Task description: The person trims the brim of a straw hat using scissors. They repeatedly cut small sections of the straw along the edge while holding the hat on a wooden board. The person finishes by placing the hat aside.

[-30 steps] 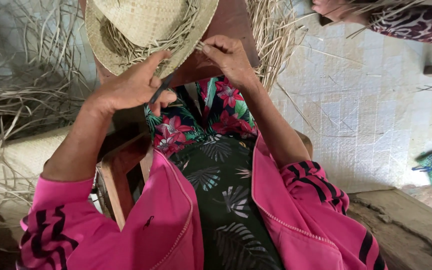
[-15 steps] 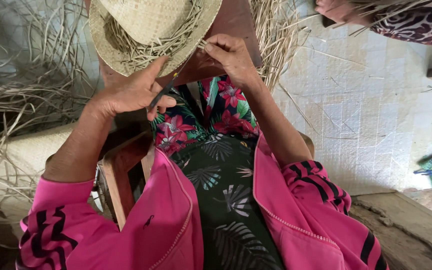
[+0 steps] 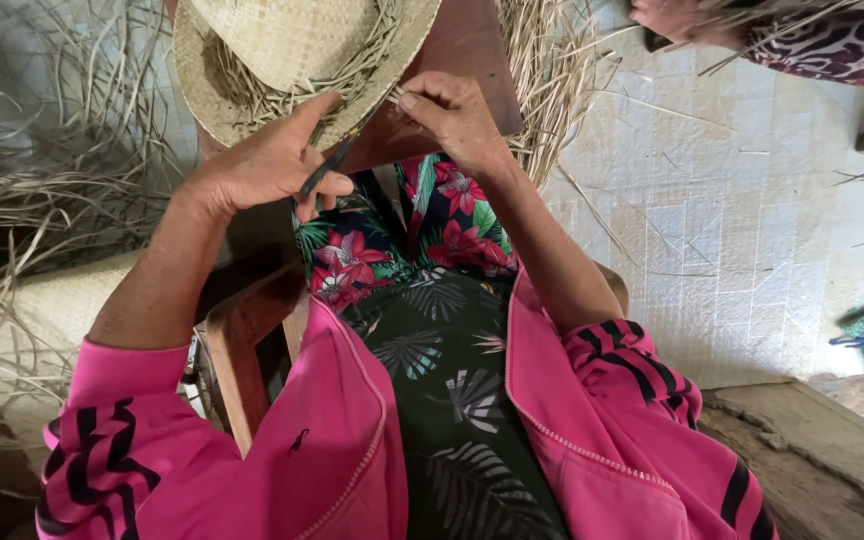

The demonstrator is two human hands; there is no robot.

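Pale tiled floor (image 3: 752, 250) surrounds you. Head view: your left hand (image 3: 262, 165) grips a dark slim tool (image 3: 327, 170) under the woven straw hat's (image 3: 292, 50) brim, steadying it; your right hand (image 3: 452, 115) pinches loose straw strands (image 3: 377, 95) at that edge.

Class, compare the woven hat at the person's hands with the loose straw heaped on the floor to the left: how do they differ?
The woven hat is tightly plaited into a rounded brim and crown; the loose straw lies as separate, tangled strands. The hat is pale cream; the straw looks duller and greyer. The left hand and right hand meet the hat's brim; the straw lies untouched. Both appear to be the same dried fibre.
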